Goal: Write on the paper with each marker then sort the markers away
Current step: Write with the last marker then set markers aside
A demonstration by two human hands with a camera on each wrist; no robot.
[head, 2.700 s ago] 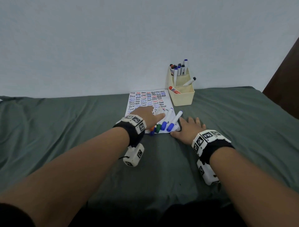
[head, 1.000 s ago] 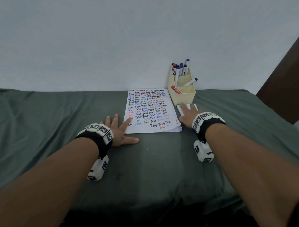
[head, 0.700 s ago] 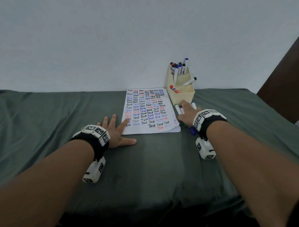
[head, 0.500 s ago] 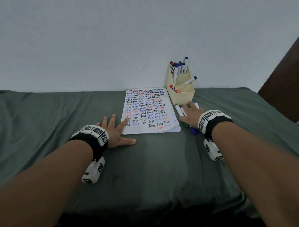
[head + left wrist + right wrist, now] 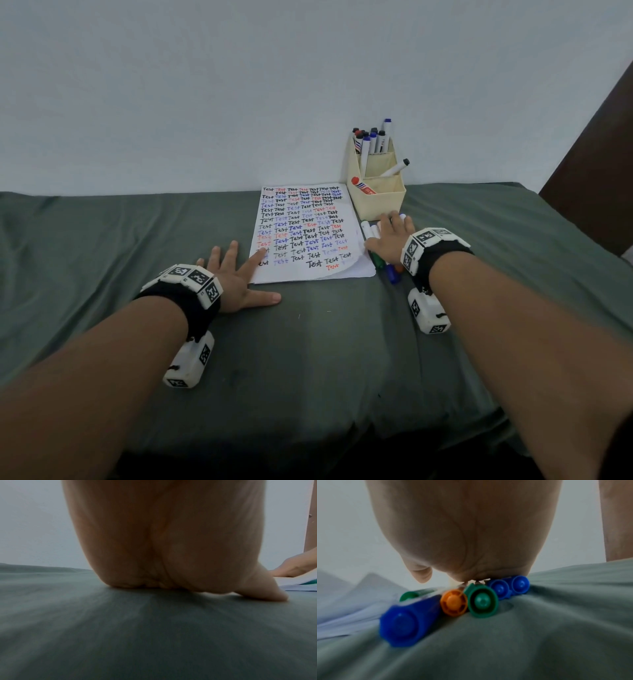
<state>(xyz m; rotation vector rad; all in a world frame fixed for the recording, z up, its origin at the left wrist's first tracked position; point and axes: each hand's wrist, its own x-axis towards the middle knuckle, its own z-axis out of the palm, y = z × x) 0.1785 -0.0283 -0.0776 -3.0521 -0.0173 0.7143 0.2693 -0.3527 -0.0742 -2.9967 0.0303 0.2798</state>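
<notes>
Hands lie flat on a green cloth [image 5: 308, 342]; left hand [image 5: 236, 277], fingers spread, holds nothing, one fingertip on the paper [image 5: 308, 233]; right hand [image 5: 390, 236] presses straight fingers on loose markers [image 5: 453, 601] beside the paper; beyond, a cream holder [image 5: 380, 202] of markers against the wall.

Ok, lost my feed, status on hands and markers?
Left hand flat, fingertip on paper. Right hand flat on loose markers beside paper. Organizer just ahead, nothing blocking.
</notes>
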